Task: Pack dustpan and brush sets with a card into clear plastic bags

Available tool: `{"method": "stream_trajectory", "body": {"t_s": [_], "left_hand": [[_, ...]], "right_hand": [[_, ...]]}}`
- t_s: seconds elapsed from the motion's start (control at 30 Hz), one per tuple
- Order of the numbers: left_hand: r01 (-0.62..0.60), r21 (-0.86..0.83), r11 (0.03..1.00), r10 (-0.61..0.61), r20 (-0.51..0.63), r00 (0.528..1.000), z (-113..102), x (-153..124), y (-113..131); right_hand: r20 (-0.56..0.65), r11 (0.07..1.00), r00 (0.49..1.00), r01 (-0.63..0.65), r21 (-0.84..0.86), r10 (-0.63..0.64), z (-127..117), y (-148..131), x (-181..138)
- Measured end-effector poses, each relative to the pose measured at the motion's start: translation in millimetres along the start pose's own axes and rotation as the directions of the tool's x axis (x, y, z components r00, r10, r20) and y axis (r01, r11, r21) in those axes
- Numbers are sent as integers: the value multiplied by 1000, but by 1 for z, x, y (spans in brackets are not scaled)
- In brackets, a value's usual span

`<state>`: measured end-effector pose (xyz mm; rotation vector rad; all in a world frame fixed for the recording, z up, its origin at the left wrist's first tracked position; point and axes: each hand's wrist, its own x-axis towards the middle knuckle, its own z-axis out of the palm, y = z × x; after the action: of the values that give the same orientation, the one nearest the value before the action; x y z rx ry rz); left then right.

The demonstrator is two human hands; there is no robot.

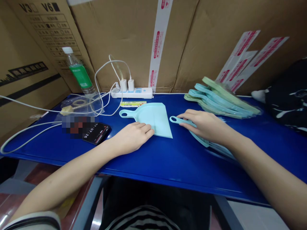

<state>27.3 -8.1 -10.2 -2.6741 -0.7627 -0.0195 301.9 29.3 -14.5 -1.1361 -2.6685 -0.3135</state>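
Note:
A light blue dustpan (155, 115) lies on the blue table, its looped handle to the left and its wide edge to the right. My left hand (134, 135) rests at its near side, fingers curled over the rim; the fingertips are partly hidden. Right of the dustpan, my right hand (203, 124) grips a light blue hand brush (192, 124) by the handle, with the ring end pointing left. The brush's bristles spread to the lower right, partly behind my wrist.
Bagged green and blue dustpan sets (220, 99) lie at the back right. A power strip (134, 93) with white cables stands along the cardboard wall. To the left are a phone (97, 133) and a plastic bottle (80, 72). A dark patterned bag (287, 92) sits far right.

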Motion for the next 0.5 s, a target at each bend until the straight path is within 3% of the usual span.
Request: {"method": "stream_trajectory", "body": {"t_s": [0.5], "left_hand": [[-73,-71,995,70,-43,997,0,0,3]], "right_hand": [[0,1000,1000,6,20,-6,0,-2,1]]}}
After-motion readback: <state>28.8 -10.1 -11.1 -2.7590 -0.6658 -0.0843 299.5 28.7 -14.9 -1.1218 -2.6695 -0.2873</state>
